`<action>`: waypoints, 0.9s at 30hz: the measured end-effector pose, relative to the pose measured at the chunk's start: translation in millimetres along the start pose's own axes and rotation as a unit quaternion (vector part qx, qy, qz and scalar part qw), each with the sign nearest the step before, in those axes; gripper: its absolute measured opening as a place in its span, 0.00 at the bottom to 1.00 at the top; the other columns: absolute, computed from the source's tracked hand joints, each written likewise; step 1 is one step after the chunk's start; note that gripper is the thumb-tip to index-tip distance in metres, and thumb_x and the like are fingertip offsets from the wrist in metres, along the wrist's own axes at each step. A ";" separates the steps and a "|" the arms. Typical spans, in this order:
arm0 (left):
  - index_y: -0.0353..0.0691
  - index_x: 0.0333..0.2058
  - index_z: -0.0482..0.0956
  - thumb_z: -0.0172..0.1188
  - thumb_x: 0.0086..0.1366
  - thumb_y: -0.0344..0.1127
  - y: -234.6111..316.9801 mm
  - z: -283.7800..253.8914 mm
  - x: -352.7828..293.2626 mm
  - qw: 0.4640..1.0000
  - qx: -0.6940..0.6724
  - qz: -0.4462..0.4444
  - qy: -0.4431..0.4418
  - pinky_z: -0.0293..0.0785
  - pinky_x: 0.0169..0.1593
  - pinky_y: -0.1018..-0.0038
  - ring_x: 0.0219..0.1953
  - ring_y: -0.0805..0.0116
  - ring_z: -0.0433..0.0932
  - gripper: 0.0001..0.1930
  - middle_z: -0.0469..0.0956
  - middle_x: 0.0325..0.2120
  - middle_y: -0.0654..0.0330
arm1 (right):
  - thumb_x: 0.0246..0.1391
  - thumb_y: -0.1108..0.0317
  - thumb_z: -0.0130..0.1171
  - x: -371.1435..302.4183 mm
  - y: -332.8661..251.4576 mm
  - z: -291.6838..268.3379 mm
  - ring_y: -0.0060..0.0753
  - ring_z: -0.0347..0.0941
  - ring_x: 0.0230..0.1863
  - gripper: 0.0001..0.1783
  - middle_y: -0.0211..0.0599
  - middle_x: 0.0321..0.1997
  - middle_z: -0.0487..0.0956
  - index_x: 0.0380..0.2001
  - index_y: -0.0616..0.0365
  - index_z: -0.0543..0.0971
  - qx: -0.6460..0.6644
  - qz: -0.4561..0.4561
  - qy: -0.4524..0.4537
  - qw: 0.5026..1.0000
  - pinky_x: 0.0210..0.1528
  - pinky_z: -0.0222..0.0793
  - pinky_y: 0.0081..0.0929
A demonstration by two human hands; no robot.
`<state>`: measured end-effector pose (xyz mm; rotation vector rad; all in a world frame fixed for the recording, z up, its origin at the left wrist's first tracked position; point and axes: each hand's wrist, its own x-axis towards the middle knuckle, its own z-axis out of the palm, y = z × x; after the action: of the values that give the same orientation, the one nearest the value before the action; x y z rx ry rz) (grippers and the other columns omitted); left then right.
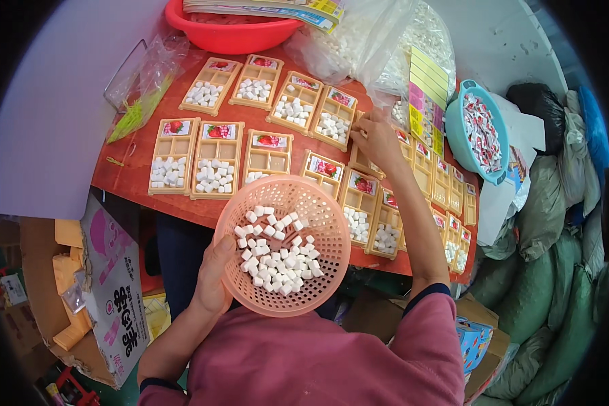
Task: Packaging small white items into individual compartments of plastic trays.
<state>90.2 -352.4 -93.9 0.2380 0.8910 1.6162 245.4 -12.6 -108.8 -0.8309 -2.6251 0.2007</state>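
Note:
My left hand (213,276) grips the rim of a pink perforated plastic basket (331,284), thumb over the edge, holding it tilted in front of my body. Inside lie many small white marshmallow-like pieces (281,267). At arm's length to the right, my right hand (377,140) reaches over a tan compartment tray (365,164). Its fingers are bent together at the tray's upper end; whatever is between them is hidden. Just left stands another tray (333,122) with white pieces in its large compartment and a strawberry-print packet at the top.
Similar trays stand in rows on the red table (132,162). Behind them are a red basin (237,35) and clear bags of white pieces (338,51). A blue basin (463,125) of small packets sits right, beside a yellow-and-pink sheet (426,95). Sacks (548,291) and a carton (111,298) flank the table.

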 end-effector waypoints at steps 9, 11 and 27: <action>0.33 0.56 0.59 0.39 0.68 0.46 18.2 8.1 9.3 0.998 0.038 0.040 -0.010 0.60 0.58 0.70 0.54 0.66 0.66 0.25 0.65 0.53 0.54 | 0.50 0.72 0.57 -5.4 -46.2 -41.1 0.25 0.71 0.30 0.06 0.35 0.29 0.75 0.31 0.64 0.75 0.197 0.055 -0.006 0.979 0.32 0.65 0.21; 0.31 0.55 0.59 0.41 0.68 0.44 18.1 6.6 12.1 0.999 0.033 0.035 -0.010 0.62 0.56 0.72 0.52 0.68 0.68 0.25 0.67 0.51 0.54 | 0.51 0.71 0.57 -22.4 -90.5 -52.0 0.19 0.71 0.31 0.08 0.32 0.31 0.76 0.33 0.64 0.75 0.397 0.097 -0.114 0.906 0.33 0.66 0.18; 0.32 0.54 0.61 0.39 0.68 0.43 5.8 30.5 4.5 0.995 0.062 0.037 -0.067 0.68 0.51 0.70 0.47 0.64 0.72 0.23 0.70 0.48 0.51 | 0.48 0.47 0.54 -107.5 -189.1 -41.4 0.41 0.65 0.45 0.24 0.38 0.39 0.68 0.38 0.56 0.72 0.203 -0.277 -0.239 0.908 0.47 0.61 0.41</action>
<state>103.0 -335.6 -70.5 0.4652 0.8879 1.5947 243.5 -228.1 -57.9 0.1411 -2.9643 0.8425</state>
